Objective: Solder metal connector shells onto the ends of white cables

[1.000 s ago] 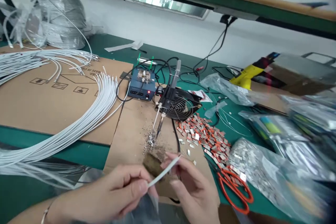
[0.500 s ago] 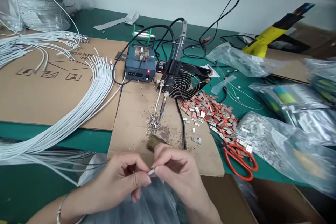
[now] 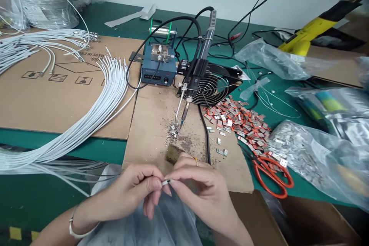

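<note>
Near the counter's [image 3: 100, 150] front edge, the white cable end [image 3: 165, 183] lies crosswise, tilting up rightward, pinched by the left hand [image 3: 134, 190], its dark tip between fingers of the right hand [image 3: 203, 190], both grips equally near

The held cable [image 3: 165, 183] is white with a dark tip. From it, at eleven o'clock, the wire bundle [image 3: 109, 96] is white; at ten, the cardboard [image 3: 57, 111] is brown with black symbols. At twelve, the box [image 3: 154, 71] is dark blue; at two, silver pieces [image 3: 242, 119] show orange, and beyond, the tool [image 3: 308, 32] is yellow and black. At three, the scissors [image 3: 257, 175] have red-orange handles. The table [image 3: 112, 150] is green.
</note>
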`<state>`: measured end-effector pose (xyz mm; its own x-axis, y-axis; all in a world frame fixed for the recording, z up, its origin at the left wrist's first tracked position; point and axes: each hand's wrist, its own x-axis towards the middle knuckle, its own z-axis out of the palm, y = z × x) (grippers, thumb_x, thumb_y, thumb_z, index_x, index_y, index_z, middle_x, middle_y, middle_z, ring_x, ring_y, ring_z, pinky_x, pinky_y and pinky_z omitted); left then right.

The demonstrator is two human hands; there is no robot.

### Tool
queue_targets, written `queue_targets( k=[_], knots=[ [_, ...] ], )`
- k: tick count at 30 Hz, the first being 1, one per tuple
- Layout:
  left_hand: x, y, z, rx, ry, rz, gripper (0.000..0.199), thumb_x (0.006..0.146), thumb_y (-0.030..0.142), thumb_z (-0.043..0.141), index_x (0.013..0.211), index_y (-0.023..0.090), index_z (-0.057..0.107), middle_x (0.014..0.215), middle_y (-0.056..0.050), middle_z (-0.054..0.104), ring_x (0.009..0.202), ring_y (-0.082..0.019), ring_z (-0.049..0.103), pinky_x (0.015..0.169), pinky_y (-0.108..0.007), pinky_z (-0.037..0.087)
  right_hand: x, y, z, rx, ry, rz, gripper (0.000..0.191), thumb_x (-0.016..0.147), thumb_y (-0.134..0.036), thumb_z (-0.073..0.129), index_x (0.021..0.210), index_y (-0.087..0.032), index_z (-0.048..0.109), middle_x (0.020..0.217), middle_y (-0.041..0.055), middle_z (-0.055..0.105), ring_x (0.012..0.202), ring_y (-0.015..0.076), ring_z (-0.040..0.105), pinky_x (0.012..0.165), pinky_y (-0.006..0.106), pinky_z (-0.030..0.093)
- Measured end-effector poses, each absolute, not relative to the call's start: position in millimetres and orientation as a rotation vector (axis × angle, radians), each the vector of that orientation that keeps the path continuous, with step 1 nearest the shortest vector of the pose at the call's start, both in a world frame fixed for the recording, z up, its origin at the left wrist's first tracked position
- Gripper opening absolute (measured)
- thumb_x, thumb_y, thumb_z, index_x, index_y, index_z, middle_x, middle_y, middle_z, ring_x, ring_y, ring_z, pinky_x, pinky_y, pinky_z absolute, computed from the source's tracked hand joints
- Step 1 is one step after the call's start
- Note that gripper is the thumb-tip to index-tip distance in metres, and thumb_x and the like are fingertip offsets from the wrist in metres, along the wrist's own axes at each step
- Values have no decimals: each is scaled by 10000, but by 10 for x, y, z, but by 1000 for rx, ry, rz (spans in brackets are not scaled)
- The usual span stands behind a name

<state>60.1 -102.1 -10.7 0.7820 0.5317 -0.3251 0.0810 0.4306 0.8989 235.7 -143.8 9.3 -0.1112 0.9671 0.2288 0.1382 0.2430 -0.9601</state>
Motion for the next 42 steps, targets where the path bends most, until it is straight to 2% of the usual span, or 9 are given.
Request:
queue_targets(
  k=[11,19,21,24,26,28,31,34,42],
  knots=[
    [629,-1006,-55,1117,621,255,357,873,461,458,776,137,571,539,34,511,430,-62,498,438,-159,385,2370,-1452,68,-1027,-1512,880,338,725,11,589,914,-236,723,624,15,666,566,133,557,541,269,441],
    [621,-991,-76,1259,635,261,301,917,341,406,728,141,530,533,29,516,468,-72,511,487,-168,408,2383,-1470,60,-1056,-1502,865,327,695,15,601,879,-219,735,605,30,651,538,135,550,505,260,424],
    [600,-958,-31,1385,616,253,280,923,284,394,721,146,530,549,31,517,486,-68,511,509,-162,405,2368,-1461,13,-1052,-1419,1003,264,689,-16,616,817,-208,745,582,30,639,514,127,527,474,243,398],
    [566,-893,76,1664,541,249,245,902,195,430,698,153,559,597,25,548,562,-73,521,579,-164,398,2319,-1439,-96,-931,-1130,1488,69,700,-174,682,717,-188,748,514,8,590,430,93,459,414,217,355],
    [553,-866,129,1760,504,234,239,888,192,464,680,158,577,614,18,574,605,-85,527,622,-178,394,2289,-1425,-156,-832,-896,1780,129,677,-311,729,667,-183,743,462,-18,542,382,69,405,391,203,332],
    [552,-866,142,1665,558,205,232,884,245,484,689,159,576,643,10,590,603,-91,529,610,-190,396,2282,-1415,-169,-824,-792,1869,168,662,-354,744,657,-186,742,456,-26,533,382,59,394,395,193,321],
    [571,-901,101,1293,688,190,224,846,349,543,731,157,546,665,17,558,553,-82,496,540,-191,384,2317,-1411,-91,-1005,-923,1646,76,732,-241,684,765,-207,744,538,-10,583,458,77,452,442,194,347],
    [600,-933,51,1171,732,242,247,817,374,585,718,155,529,609,47,482,521,-69,449,515,-186,355,2359,-1416,32,-1241,-1201,1279,177,717,-120,645,851,-207,720,589,-9,583,524,100,468,484,210,375],
    [654,-941,-4,1611,821,509,218,834,289,596,666,162,542,635,39,526,585,-73,424,549,-186,313,2362,-1416,146,-1301,-1447,980,67,735,-152,634,708,-152,696,550,21,581,495,119,466,451,235,374]
  ],
)
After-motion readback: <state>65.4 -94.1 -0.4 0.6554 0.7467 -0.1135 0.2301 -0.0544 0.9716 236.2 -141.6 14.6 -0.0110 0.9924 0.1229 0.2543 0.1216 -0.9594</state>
